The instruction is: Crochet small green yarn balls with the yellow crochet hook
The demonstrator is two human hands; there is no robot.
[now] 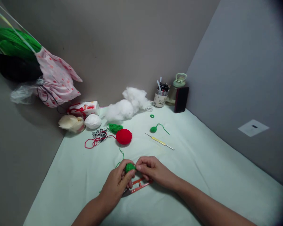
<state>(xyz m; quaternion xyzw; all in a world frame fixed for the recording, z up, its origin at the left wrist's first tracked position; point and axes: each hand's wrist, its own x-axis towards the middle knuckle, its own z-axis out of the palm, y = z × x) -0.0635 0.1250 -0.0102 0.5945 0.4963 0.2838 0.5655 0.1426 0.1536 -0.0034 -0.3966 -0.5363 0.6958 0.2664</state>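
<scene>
Grey walls point(132, 47) box us into a corner, with a pale green cloth point(85, 175) spread underneath and most of our stuff pushed to the back. Progress check: we've got one small green ball point(153, 129) lying on the cloth with its yarn tail trailing off, and that one looks pretty much done to us. Its lookalike, a round green piece point(130, 167), is up in our hands near the front. Our left hand point(115, 182) is wrapped around it, thumb and fingers closed, while our right hand point(151, 168) has its fingertips pinched together at the near-right end (yarn stub or the edge itself, too tiny to tell). It already looks rounded, so we'd guess the bulk of it is made and only that end is left to sort out. Our yellow-handled hook point(158, 141) is lying aside, and some orange-handled snips point(140, 185) sit under our hands. One green strand point(121, 152) runs down towards the left hand, though we can't tell where it ends. White stuffing point(127, 106) is heaped at the back, and the red yarn ball point(124, 137) sits untouched.
</scene>
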